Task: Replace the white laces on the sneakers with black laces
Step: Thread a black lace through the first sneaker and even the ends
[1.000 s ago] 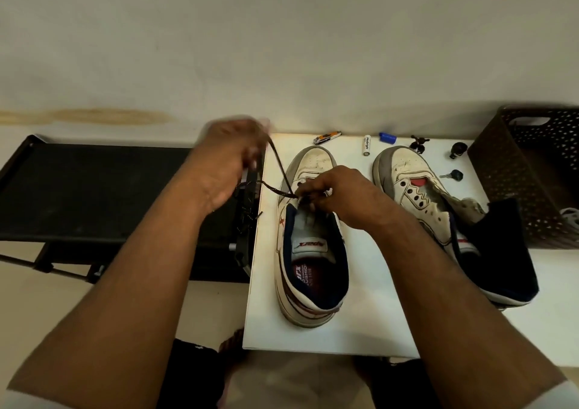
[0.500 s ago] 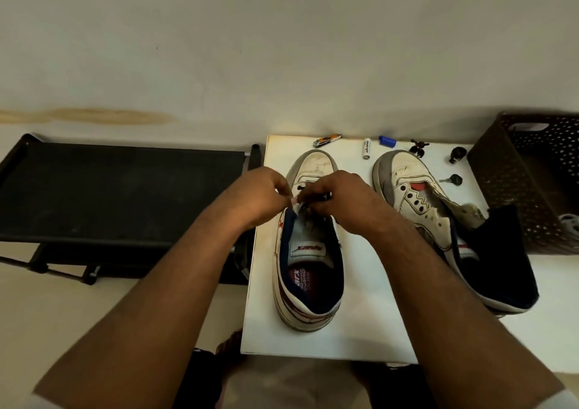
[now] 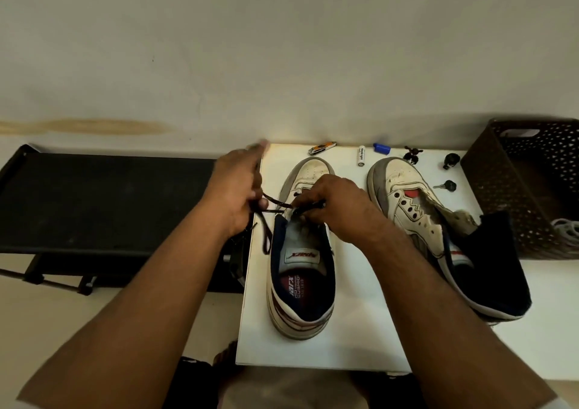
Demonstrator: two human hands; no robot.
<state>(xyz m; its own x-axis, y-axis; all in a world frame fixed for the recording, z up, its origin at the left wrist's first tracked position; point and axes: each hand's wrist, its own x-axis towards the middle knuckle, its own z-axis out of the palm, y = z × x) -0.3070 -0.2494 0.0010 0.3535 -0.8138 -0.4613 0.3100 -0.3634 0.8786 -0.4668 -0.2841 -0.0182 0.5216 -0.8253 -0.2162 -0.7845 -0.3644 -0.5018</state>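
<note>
L hand [image 3: 235, 194]: back toward camera, fingers curled, pinching strand of black lace [image 3: 275, 203] at thumb side; index tip blurred, stretched away from body. L forearm runs from lower left, bare, wrist straight. R hand [image 3: 332, 205]: knuckles up, fingers curled down, pinching lace at fingertips over front of near sneaker [image 3: 302, 252]. R forearm enters from lower right, bare. Hands near each other, not touching; lace taut btwn them.
</note>
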